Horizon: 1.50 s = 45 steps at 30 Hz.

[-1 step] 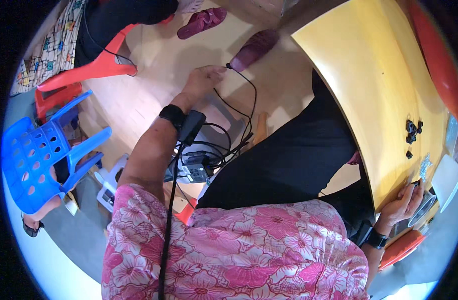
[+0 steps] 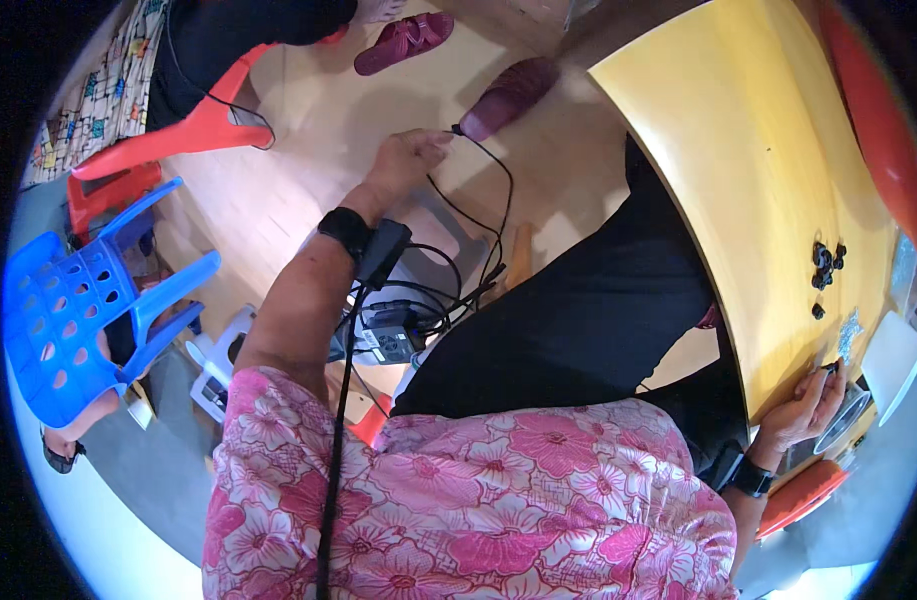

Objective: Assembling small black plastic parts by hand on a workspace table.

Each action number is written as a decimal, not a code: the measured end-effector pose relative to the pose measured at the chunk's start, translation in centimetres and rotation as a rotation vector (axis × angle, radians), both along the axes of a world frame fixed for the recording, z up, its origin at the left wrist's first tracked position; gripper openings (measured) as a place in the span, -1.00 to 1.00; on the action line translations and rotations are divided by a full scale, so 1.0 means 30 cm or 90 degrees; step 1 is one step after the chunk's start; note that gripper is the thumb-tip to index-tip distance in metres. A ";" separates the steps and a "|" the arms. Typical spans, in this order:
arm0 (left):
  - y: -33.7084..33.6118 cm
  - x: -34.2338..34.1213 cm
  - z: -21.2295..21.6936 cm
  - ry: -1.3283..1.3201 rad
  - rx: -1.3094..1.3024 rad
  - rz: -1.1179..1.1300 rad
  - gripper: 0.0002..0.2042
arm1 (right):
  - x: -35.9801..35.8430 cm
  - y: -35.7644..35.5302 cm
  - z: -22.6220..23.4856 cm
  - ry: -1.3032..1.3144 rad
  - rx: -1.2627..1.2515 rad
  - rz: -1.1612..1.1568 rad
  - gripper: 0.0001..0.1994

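Head view: right hand (image 2: pixel 800 408) at near edge of worktop (image 2: pixel 718 150), grip narrow, pinching small black part (image 2: pixel 831 367); left hand (image 2: pixel 406 162) seemingly pinching black cable end (image 2: pixel 458 130). Advisable: pinch lightly, keep part above worktop.

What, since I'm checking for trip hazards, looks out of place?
The cables bunch in loose, crossing loops beside the leg, untidy rather than neatly coiled. The slippers lie askew and apart on the floor, with no feet in them. No spill or damage stands out.
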<state>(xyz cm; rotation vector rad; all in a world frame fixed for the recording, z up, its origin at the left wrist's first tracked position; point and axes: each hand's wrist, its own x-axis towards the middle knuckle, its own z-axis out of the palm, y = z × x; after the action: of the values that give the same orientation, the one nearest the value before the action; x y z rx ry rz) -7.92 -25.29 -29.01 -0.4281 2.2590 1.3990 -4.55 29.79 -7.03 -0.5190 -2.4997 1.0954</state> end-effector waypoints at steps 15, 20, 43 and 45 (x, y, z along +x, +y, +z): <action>-0.080 0.000 -0.238 0.091 -0.141 -0.292 -0.80 | -0.010 0.017 0.006 -0.020 -0.016 -0.025 -0.62; 0.076 -0.040 -0.330 -0.204 -0.309 -0.455 -0.75 | 0.001 0.002 0.019 -0.053 0.054 -0.084 -0.63; 0.128 0.127 -0.737 -0.344 -0.383 -0.223 -0.71 | -0.001 0.024 0.069 -0.189 0.501 0.137 -0.72; 0.103 0.160 -0.766 -0.329 -0.404 -0.207 -0.71 | 0.012 0.076 0.064 -0.180 0.627 0.282 -0.71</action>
<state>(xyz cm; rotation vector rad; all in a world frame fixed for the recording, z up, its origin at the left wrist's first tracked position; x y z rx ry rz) -3.13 -22.20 -52.01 -0.5133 2.1486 0.3301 -4.20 32.08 -5.12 0.1917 -3.0497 -0.2174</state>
